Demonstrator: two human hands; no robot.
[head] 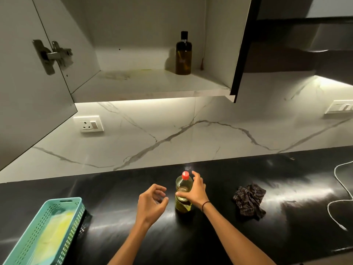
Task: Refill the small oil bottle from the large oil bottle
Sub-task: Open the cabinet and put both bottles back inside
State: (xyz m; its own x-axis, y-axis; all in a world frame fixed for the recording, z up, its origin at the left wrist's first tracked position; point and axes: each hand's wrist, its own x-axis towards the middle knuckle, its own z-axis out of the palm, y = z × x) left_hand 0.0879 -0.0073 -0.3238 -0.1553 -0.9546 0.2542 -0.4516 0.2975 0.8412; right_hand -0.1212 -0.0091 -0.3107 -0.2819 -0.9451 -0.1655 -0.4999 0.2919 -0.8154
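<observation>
The large oil bottle (182, 207), clear with yellow oil and a red cap, stands upright on the black counter (114, 190) in the middle of the view. My right hand (194, 190) holds it at the shoulder, thumb across the front and fingers round the far side, index finger raised beside the cap. My left hand (150, 201) hovers just left of the bottle with loosely curled fingers, holding nothing and not touching it. The small oil bottle (183, 54), dark amber with a black cap, stands on the shelf of the open upper cabinet, above the large one.
A teal perforated basket (63, 201) with yellow contents sits at the counter's near left. A crumpled dark cloth (249, 199) lies right of the bottle, and a white cable (340, 181) runs along the far right. The open cabinet door (28, 92) hangs at the left above a wall socket (91, 123).
</observation>
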